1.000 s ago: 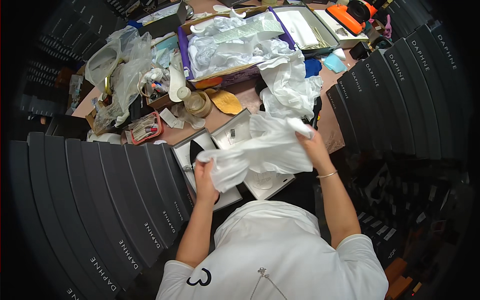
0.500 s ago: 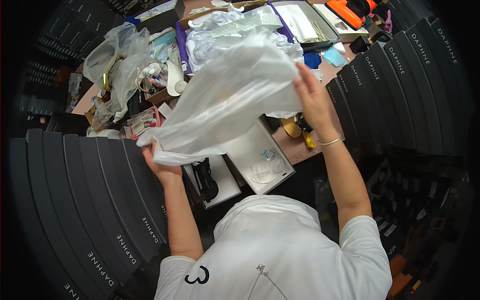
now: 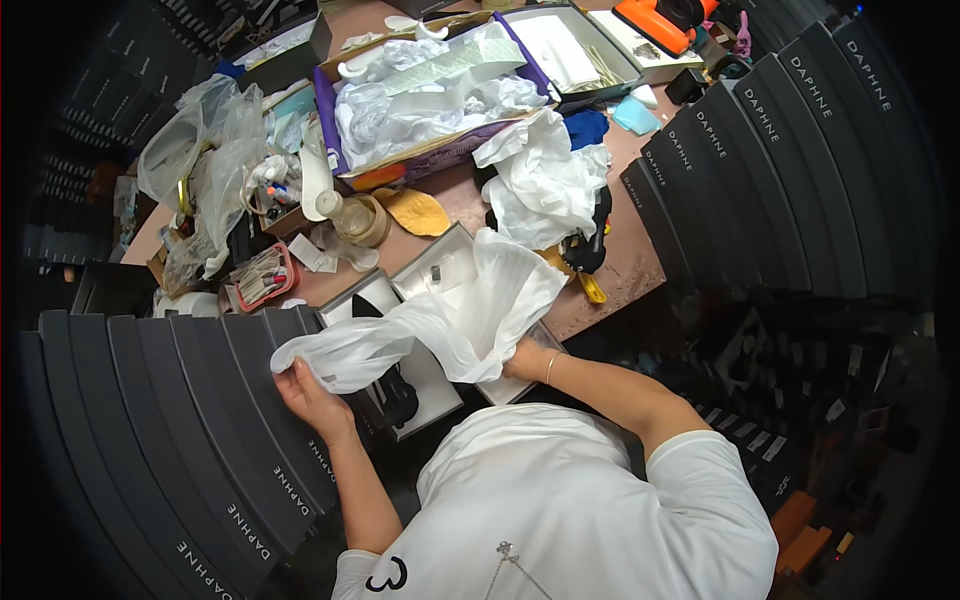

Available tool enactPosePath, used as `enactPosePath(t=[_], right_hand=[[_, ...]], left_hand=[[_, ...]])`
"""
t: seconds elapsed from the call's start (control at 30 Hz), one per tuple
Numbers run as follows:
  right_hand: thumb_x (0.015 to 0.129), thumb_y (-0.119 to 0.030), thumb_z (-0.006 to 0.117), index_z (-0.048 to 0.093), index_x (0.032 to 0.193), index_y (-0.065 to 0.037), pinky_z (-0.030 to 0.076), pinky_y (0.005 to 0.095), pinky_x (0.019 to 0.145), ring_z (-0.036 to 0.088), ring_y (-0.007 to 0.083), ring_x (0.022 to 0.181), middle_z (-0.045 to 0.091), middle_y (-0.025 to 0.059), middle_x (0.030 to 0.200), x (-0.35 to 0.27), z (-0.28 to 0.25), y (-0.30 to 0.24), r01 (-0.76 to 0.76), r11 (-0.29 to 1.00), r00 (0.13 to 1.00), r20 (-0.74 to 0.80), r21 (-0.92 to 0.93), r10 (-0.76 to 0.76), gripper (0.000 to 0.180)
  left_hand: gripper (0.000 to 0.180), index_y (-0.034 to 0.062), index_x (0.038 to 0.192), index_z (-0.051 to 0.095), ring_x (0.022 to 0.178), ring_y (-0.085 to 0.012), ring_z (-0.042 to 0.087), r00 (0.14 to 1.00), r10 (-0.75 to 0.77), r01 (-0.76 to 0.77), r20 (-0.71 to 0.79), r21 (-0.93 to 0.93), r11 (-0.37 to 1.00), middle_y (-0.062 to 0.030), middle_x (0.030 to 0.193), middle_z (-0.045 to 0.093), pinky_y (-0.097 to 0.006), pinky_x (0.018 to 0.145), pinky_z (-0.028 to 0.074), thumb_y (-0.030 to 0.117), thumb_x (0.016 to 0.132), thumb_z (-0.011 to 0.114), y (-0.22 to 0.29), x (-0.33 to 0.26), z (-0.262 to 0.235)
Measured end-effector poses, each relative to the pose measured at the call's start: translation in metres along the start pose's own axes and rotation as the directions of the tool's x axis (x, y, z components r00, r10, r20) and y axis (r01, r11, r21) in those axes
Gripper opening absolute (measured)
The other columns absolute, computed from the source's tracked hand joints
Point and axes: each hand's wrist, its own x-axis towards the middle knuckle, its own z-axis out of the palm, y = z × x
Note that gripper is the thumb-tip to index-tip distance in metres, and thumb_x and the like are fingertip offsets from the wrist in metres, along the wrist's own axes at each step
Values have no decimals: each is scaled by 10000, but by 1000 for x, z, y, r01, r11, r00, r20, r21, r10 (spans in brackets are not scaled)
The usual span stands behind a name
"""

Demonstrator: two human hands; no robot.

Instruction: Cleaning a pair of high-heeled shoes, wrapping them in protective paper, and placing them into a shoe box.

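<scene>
**Evidently midway: paper loose in the hands, trays open**

Two white-lined trays lie uncovered side by side at the tabletop's (image 3: 625, 285) near edge, left of its near right corner. So much is done: the left tray (image 3: 432, 392) is open with a black shoe (image 3: 398, 402) in it, and the right tray (image 3: 418, 285) is open too, though whether that one is a lid I cannot tell.

The paper (image 3: 488, 330), a thin white sheet, hangs twisted across both trays and hides the shoe's middle. The left hand (image 3: 315, 402) pinches its left end, beyond the left tray's outer side. The right hand (image 3: 524, 360) is at its lower right part, over the right tray; its fingers are hidden, so its grip cannot be told.

By my reading, a fair part is left: the sheet is neither flat nor folded, and neither tray is covered. A second wad (image 3: 545, 185) lies crumpled toward the tabletop's right edge.
</scene>
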Motion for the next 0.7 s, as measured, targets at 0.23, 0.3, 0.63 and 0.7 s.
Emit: enactPosePath(t=[0.23, 0.3, 0.63, 0.7], right_hand=[[807, -154, 578, 595, 1095, -75, 520, 463, 720, 652, 357, 869, 662, 165, 1002, 1, 39, 9, 64, 995, 987, -149, 72, -52, 299], [798, -134, 583, 602, 1064, -68, 512, 463, 723, 653, 355, 857, 669, 162, 981, 1, 8, -5, -53, 992, 983, 180, 112, 32, 275], [867, -201, 682, 599, 1111, 15, 512, 288, 718, 634, 136, 828, 663, 97, 942, 6, -215, -3, -16, 811, 838, -435, 585, 331, 336], [906, -233, 641, 521, 1247, 14, 504, 332, 807, 633, 197, 922, 651, 141, 1061, 34, -228, 20, 166, 363, 765, -352, 917, 540, 438]], left_hand=[[161, 10, 1115, 520, 966, -135, 581, 999, -27, 27, 30, -12, 1000, -70, 1066, 598, -292, 887, 459, 75, 968, 518, 12, 2, -2], [169, 7, 1125, 519, 975, -135, 578, 1000, -15, 15, 13, 8, 1000, -71, 1071, 598, -292, 894, 453, 70, 968, 514, 10, 3, -6], [170, -5, 1102, 526, 940, -129, 557, 985, -151, 149, 83, 30, 988, -75, 1047, 595, -269, 871, 431, 45, 942, 501, -3, -7, -31], [149, 3, 1068, 537, 907, -122, 556, 979, -158, 160, 128, -1, 987, -69, 1020, 598, -258, 844, 434, 35, 927, 500, -2, -9, -27]])
